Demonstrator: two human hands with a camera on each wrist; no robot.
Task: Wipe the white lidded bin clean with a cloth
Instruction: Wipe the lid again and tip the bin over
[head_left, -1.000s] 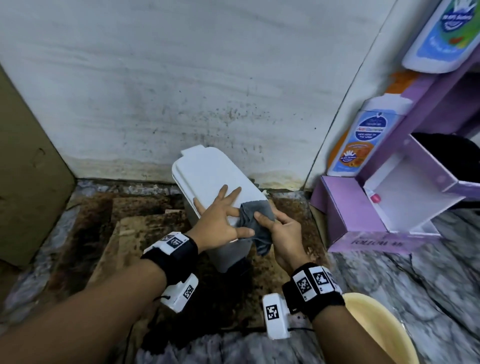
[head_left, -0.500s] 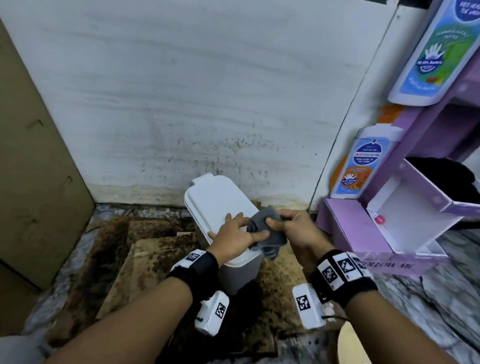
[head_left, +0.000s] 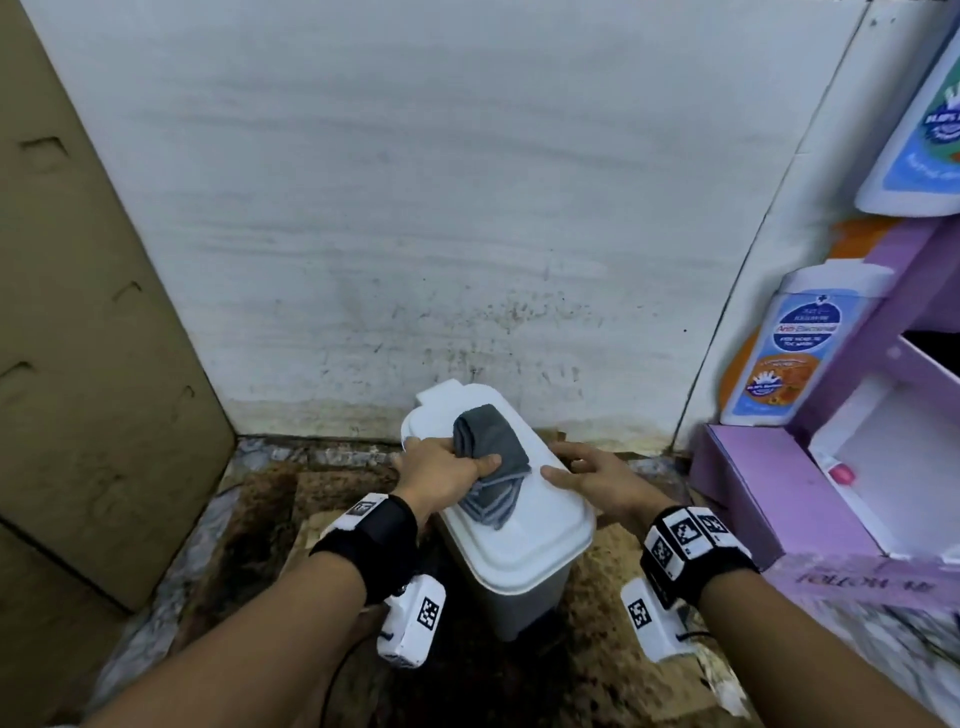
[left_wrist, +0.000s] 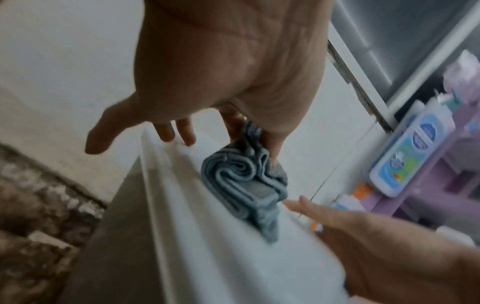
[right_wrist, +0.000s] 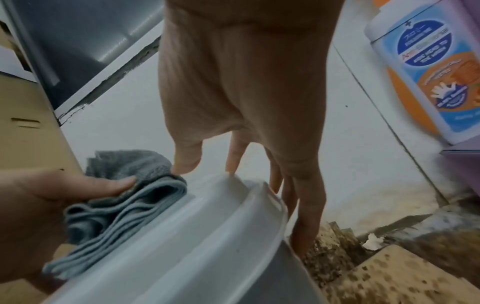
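One bin (head_left: 524, 530) carries one folded cloth (head_left: 491, 457) on its lid; the left hand (head_left: 441, 475) pinches the cloth, and the right hand (head_left: 597, 475) rests flat, fingers straight, at the lid's right edge.

stained floor (head_left: 249, 525) carries white bin (head_left: 524, 577), purple box (head_left: 748, 483).

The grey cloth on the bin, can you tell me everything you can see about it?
The grey cloth looks soft, like a small towel, folded into many layers with paler, bluish edges showing. It lies bunched on top of the white lid of the bin, toward the wall end. The left hand pinches it, with the thumb pressing on top and the other fingers spread on the lid behind. The right hand rests on the lid's edge beside it; whether its thumb touches the cloth is unclear.
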